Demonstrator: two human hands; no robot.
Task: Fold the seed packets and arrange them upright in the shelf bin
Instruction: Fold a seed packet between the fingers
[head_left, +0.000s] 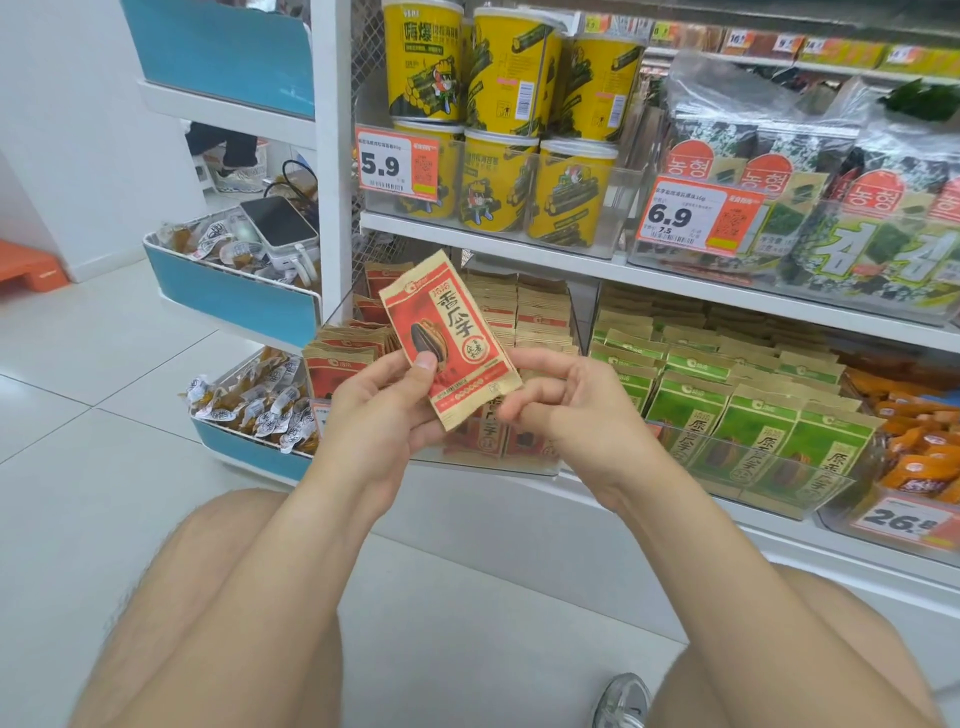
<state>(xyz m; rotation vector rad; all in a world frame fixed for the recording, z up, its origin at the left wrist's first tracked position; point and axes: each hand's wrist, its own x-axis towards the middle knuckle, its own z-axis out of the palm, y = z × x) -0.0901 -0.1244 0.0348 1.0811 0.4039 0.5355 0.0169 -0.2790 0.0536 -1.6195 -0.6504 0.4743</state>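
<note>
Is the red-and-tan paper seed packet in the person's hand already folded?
No, the red-and-tan paper seed packet is flat at full length, gripped by the left hand.

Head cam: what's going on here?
A person crouches at a store shelf. The left hand holds a red seed packet, thumb on its front, above the bin where more red packets stand upright. The right hand curls at the held packet's lower right corner; whether it grips is unclear. The packet looks flat, not yet folded.

Bright, even shop light; wide-angle bending at edges; slight softness throughout, faint shadows.
</note>
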